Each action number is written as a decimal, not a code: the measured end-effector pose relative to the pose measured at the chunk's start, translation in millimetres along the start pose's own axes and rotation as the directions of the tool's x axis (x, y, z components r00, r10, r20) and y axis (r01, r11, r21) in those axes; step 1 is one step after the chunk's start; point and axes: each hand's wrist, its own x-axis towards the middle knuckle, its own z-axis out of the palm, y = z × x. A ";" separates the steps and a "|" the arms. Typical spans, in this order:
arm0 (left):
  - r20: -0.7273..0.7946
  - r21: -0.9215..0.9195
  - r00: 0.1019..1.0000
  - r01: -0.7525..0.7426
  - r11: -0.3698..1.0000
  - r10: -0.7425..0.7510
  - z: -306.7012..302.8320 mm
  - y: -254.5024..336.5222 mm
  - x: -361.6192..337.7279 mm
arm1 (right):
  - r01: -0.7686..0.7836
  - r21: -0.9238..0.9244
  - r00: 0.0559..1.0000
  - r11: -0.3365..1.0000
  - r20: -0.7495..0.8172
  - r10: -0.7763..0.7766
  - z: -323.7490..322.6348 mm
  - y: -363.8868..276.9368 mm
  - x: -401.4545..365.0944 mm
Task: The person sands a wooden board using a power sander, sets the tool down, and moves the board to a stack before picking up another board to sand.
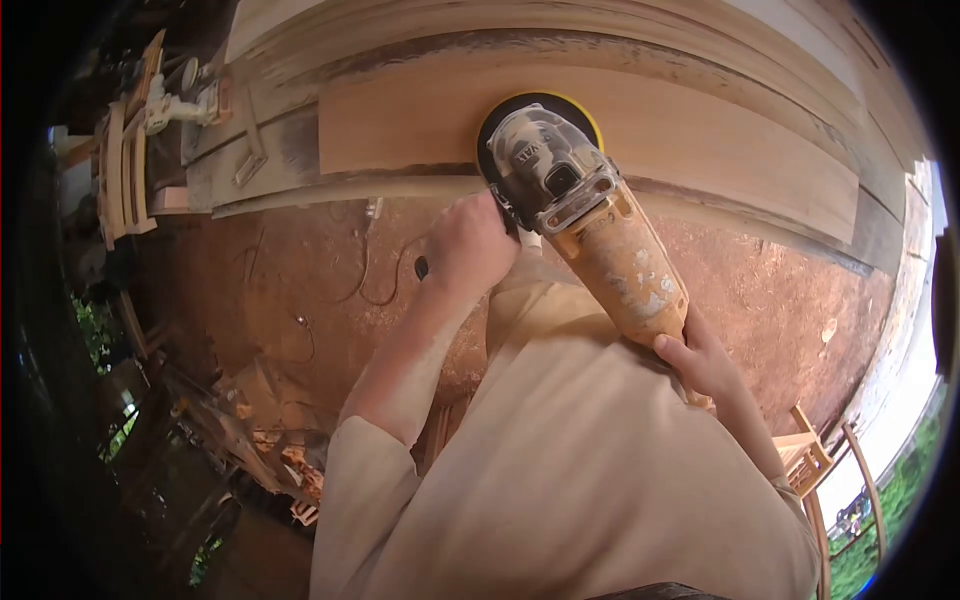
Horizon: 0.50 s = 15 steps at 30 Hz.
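A yellow power sander (620,260) with a dusty dark head and a round black, yellow-edged pad lies across the middle of the view. Its pad rests over a smooth light-brown board (400,115) on the workbench. My left hand (472,240) is closed at the left side of the sander's head, apparently round a side handle that the hand mostly hides. At the rear end of the tool's body, my right hand (700,355) is wrapped round it, thumb on top.
More long planks (640,25) lie beyond the board. Another power tool (180,108) sits at the far left near stacked curved wood pieces (125,180). A cord (365,265) and wood scraps (265,400) are on the reddish floor. Wooden frames (800,455) stand lower right.
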 end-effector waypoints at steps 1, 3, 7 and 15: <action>-0.035 -0.020 0.999 0.013 1.000 -0.014 -2.2 8.5 -6.1 | 0.007 -0.062 1.000 0.998 0.028 -0.006 -9.7 -0.4 -2.2; -0.070 -0.042 0.996 0.044 0.998 -0.047 13.6 11.5 -11.8 | 0.026 -0.134 0.998 0.991 0.060 -0.018 -30.2 -3.8 -10.2; -0.125 -0.062 0.984 0.121 0.991 -0.128 -12.0 -42.6 -6.2 | -0.078 -0.148 0.994 0.986 0.062 0.088 22.8 -44.4 30.4; -0.240 -0.190 0.961 0.095 0.977 -0.140 -30.1 -163.2 6.9 | -0.119 -0.464 0.984 0.878 0.062 0.166 99.1 -71.8 103.0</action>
